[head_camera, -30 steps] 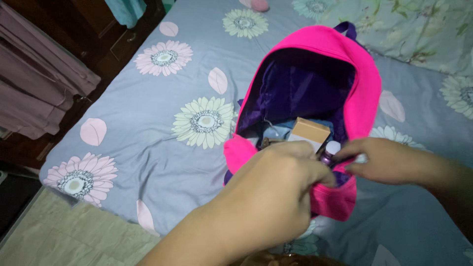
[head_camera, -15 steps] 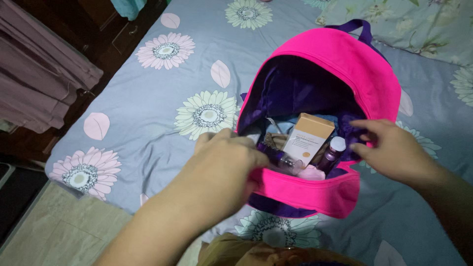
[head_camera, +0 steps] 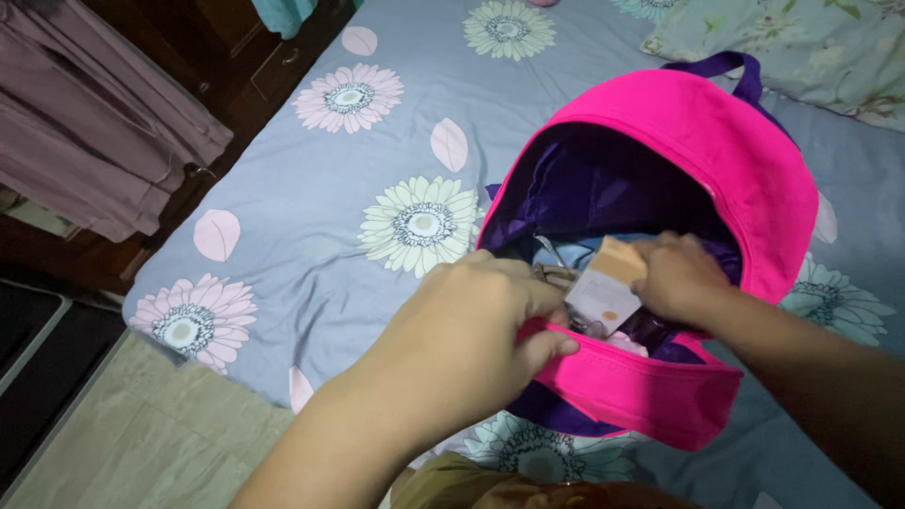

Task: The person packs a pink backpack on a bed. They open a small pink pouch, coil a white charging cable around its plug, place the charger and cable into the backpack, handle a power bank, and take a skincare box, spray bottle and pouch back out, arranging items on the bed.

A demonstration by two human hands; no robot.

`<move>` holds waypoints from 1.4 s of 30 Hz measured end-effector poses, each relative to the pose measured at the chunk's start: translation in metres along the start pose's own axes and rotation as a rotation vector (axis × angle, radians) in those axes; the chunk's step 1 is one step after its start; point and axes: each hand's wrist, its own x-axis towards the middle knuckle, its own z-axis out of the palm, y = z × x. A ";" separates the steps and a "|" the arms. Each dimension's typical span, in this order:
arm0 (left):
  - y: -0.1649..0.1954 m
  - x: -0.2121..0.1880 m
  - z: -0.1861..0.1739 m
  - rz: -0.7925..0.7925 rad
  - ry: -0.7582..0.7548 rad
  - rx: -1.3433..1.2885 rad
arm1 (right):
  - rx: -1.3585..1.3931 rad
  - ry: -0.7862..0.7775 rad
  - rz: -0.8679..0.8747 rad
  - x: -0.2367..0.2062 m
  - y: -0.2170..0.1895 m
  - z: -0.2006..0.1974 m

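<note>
Since half a second ago, the right hand (head_camera: pixel 681 275) has gone from the side of the bag opening into the bag itself, and now its curled fingers lie on the top of the small beige and white box (head_camera: pixel 608 287); whether they really pinch the box I cannot tell. Nearest to the camera, the left hand (head_camera: pixel 476 344) is closed on the front lip of the pink backpack (head_camera: pixel 716 160), thumb over the pink edge, and it keeps this edge pulled down as before. This hand and its forearm hide the left part of the opening. Between both hands the box stands tilted inside the backpack, with some small dark items just beside it that are too hidden to name. Behind them the purple lining (head_camera: pixel 603 188) is visible, and at the far top of the bag a purple carry handle (head_camera: pixel 731 66). The backpack lies on a bed with a grey-blue sheet with large daisy flowers (head_camera: pixel 377 170). Farther on the right lies a pale green floral pillow (head_camera: pixel 801 33). On the left, mauve clothes (head_camera: pixel 85 141) hang beside dark wooden furniture (head_camera: pixel 255 57), over a tiled floor (head_camera: pixel 123 434).
</note>
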 end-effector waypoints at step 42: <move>-0.065 0.033 -0.033 -0.416 0.272 -1.025 | 1.369 -0.030 -0.081 -0.070 -0.042 -0.184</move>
